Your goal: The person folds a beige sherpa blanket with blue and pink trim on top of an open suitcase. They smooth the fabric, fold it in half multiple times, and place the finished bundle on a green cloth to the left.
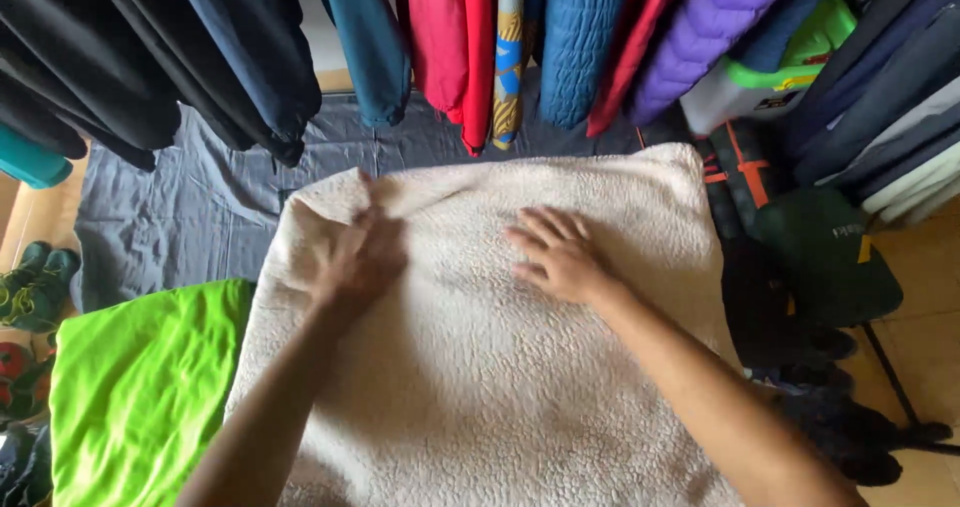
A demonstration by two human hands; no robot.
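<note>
On the cream fleece blanket (480,387):
left hand (358,257): blurred, pressing flat, grip apart
right hand (556,255): fingers spread flat, grip apart
beside: green cloth (140,387)

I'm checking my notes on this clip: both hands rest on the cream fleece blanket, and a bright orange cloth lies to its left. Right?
Not quite. The head view shows both hands on the cream fleece blanket, but the folded cloth to its left is bright green, not orange.

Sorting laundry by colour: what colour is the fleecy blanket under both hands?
Cream blanket, seen in the head view.
</note>
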